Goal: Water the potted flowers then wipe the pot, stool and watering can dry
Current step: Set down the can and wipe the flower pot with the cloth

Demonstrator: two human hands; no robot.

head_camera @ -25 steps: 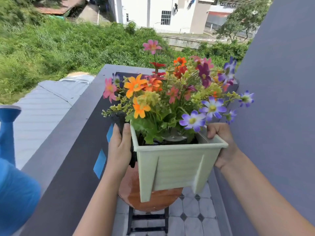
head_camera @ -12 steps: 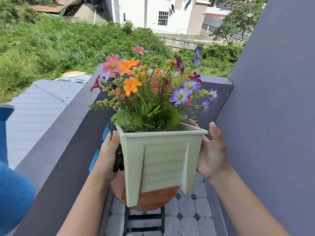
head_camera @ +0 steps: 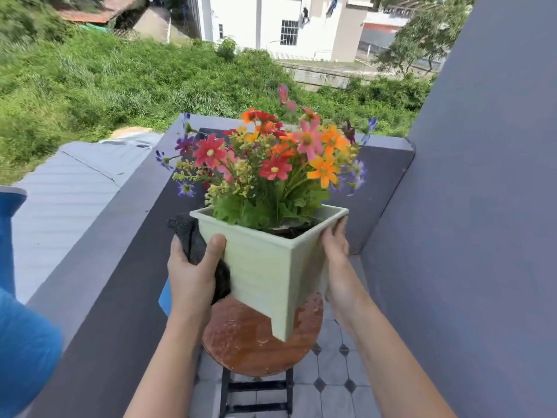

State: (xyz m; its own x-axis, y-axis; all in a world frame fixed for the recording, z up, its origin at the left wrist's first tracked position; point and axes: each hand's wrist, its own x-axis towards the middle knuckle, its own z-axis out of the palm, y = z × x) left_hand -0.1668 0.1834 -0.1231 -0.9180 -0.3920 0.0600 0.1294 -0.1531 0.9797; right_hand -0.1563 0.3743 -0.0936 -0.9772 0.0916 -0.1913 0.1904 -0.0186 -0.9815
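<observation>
Pale green square plastic flower pot (head_camera: 265, 267), centre frame, tilted with one corner toward you, is held above the round reddish-brown wooden stool (head_camera: 250, 336), whose seat looks wet. Your left hand (head_camera: 193, 273) presses a black cloth (head_camera: 194, 239) against the pot's left side, fingers grasping both. Your right hand (head_camera: 337, 260) grips the right wall, fingers curled behind. Blue plastic watering can (head_camera: 18, 297) sits at far left edge.

The watering can (head_camera: 18, 297) is cut off by your left frame edge. The pot (head_camera: 265, 273) covers the rear of the stool (head_camera: 250, 342) seat. Your left hand (head_camera: 193, 273) hides most of the black cloth (head_camera: 193, 236). The right hand (head_camera: 334, 251) fingers lie behind the pot.
</observation>
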